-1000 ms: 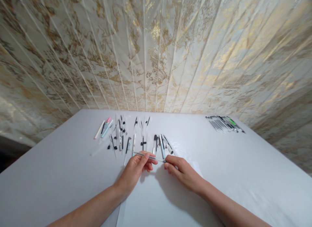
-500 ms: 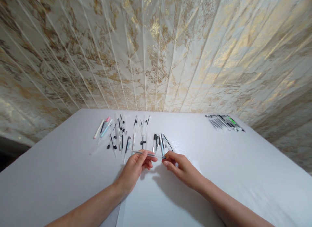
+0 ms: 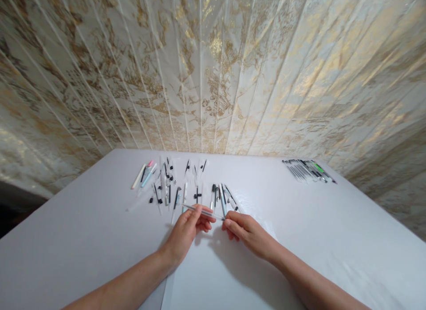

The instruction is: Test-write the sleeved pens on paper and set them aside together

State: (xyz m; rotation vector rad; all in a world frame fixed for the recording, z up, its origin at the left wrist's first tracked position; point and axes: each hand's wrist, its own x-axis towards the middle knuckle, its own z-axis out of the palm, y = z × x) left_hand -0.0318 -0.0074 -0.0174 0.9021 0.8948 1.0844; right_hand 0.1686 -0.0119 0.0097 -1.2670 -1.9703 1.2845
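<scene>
A slim pen with a clear barrel and a dark core [image 3: 208,213] slants between my hands above the near part of the table. My left hand [image 3: 191,223] is closed on it, thumb on top, with the other fingers curled below. At the pen's right end, the thumb and forefinger of my right hand [image 3: 241,225] are pinched together; they hide that tip. Just beyond my hands lie loose pen parts: a light-blue and dark pen piece [image 3: 222,199], small black caps [image 3: 198,196] and a dark refill [image 3: 175,198].
White table [image 3: 83,230] against a gold-patterned curtain [image 3: 213,79]. At back left lie pink, white and blue pens [image 3: 146,176] beside scattered clear tubes and refills. A neat row of pens [image 3: 304,171] with one green piece lies at back right. A white sheet [image 3: 213,279] lies under my hands.
My right fingers have closed more tightly round the pen's right end, covering the dark tip that showed before. The whole view has shifted slightly; my left hand keeps its hold.
</scene>
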